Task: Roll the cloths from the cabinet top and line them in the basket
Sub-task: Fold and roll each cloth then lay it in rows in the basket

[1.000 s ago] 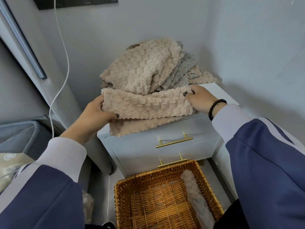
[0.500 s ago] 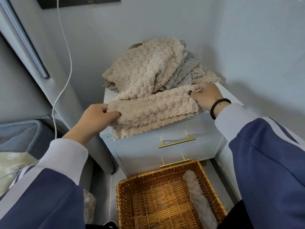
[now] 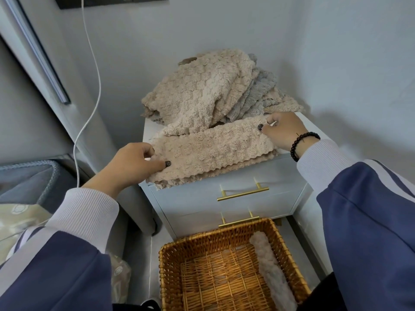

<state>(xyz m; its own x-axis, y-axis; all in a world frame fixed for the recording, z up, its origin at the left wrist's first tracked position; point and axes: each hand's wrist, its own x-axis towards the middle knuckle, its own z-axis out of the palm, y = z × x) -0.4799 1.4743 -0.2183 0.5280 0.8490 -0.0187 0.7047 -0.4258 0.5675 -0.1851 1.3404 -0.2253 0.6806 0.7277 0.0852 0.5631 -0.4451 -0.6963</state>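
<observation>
beige fleece, folded into a long band, lies across the front edge of the white cabinet top point(image 3: 298, 118), and i have it at both ends. my left hand point(image 3: 132, 162) pinches the left end of this cloth point(image 3: 213, 151), thumb on top and fingers curled at its edge; my right hand point(image 3: 285, 130) pinches the right end, fingertips closed on the far corner. neither hand is loose or spread.

the band's long axis runs left to right between my hands, tilted a little so the right end sits farther back, toward the wall. its scalloped lower edge hangs just over the cabinet front above the upper drawer handle point(image 3: 242, 194). just behind it, touching, is the heap of unrolled cloths point(image 3: 202, 90), beige with some grey ones on the right.

the wicker basket point(image 3: 215, 237) stands on the floor below the drawers, nearer to me than the cabinet. one rolled cloth point(image 3: 271, 268) already lies along its right wall, long axis running front to back.

so i judge the roll must start from one end and travel along the band. the left end is nearer my body, so that hand is likelier to begin. the finished roll will then need turning a quarter to lie beside the one in the basket.
</observation>
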